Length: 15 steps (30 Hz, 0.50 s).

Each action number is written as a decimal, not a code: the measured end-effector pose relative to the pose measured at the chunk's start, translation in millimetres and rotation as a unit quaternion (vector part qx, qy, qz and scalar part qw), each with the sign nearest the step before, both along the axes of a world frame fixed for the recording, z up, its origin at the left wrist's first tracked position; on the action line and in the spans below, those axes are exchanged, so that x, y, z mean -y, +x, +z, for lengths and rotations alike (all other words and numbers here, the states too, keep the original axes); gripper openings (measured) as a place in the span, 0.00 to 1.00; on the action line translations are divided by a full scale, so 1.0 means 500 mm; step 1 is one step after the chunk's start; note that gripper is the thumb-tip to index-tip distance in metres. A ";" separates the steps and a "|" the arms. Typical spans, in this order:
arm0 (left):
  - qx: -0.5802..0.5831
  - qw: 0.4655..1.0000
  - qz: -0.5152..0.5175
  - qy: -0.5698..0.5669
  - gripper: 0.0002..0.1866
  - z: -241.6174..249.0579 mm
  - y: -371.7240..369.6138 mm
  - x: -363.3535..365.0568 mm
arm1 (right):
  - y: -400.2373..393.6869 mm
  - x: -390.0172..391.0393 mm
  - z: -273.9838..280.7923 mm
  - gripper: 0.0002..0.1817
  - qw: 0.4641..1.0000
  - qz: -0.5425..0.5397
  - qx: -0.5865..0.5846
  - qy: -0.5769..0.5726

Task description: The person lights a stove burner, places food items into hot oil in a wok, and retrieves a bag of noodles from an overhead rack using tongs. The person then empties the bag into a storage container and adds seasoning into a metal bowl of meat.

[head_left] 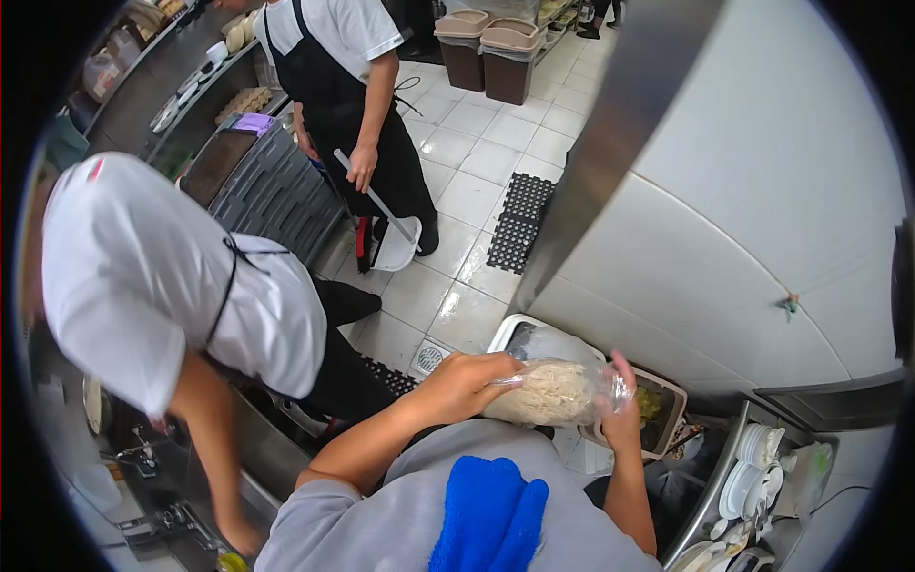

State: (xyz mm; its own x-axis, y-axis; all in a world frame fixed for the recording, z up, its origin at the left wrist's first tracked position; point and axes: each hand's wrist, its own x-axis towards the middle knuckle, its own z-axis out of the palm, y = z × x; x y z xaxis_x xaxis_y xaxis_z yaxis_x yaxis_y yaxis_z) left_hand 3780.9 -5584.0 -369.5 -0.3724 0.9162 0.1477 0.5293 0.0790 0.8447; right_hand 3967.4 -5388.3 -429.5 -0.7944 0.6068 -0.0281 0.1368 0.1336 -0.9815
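Both ends of a clear plastic bag [543, 398] of pale strands [558, 383] are held, I see: left hand [464, 387] pinching at nine o'clock, right hand [621, 412] loosely closed at three

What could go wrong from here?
The thin clear bag of pale strands, held between the left hand and right hand, might slip or tear and spill, perhaps into the bin with green scraps close by. The co-worker leaning close on the left could jog the left hand. The floor tiles shine in patches, possibly wet, so footing may slip.
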 end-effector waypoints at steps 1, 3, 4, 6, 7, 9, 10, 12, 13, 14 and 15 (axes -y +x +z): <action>0.022 1.000 -0.007 0.002 0.10 0.007 -0.024 0.008 | -0.038 0.020 0.014 0.28 0.996 -0.018 -0.080 0.046; 0.026 0.999 -0.021 0.010 0.10 0.004 -0.074 0.024 | -0.071 0.042 0.012 0.31 0.993 0.014 -0.094 -0.064; 0.032 0.999 -0.036 0.017 0.10 0.005 -0.097 0.030 | -0.082 0.052 0.012 0.33 0.978 0.045 -0.105 -0.173; 0.039 0.998 -0.049 0.006 0.09 0.013 -0.146 0.041 | -0.094 0.063 0.011 0.32 0.981 0.104 -0.069 -0.151; 0.042 0.997 -0.061 -0.004 0.09 0.017 -0.173 0.043 | -0.106 0.061 0.011 0.31 0.978 0.165 -0.036 -0.125; 0.030 0.996 -0.075 -0.024 0.09 0.034 -0.225 0.040 | -0.147 0.051 0.005 0.30 0.974 0.221 -0.043 -0.025; 0.025 0.995 -0.087 -0.048 0.09 0.040 -0.243 0.047 | -0.162 0.056 0.002 0.30 0.958 0.275 -0.044 0.069; 0.022 0.995 -0.072 -0.065 0.09 0.051 -0.271 0.048 | -0.208 0.075 0.004 0.28 0.954 0.285 -0.056 0.073; 0.011 0.996 -0.065 -0.060 0.09 0.059 -0.288 0.048 | -0.238 0.090 0.006 0.29 0.969 0.234 -0.077 -0.005; 0.001 0.997 -0.061 -0.056 0.09 0.066 -0.310 0.049 | -0.271 0.103 0.013 0.30 0.976 0.180 -0.096 -0.083; 0.007 0.996 -0.059 -0.059 0.09 0.065 -0.332 0.048 | -0.307 0.107 0.044 0.30 0.978 0.189 -0.079 -0.043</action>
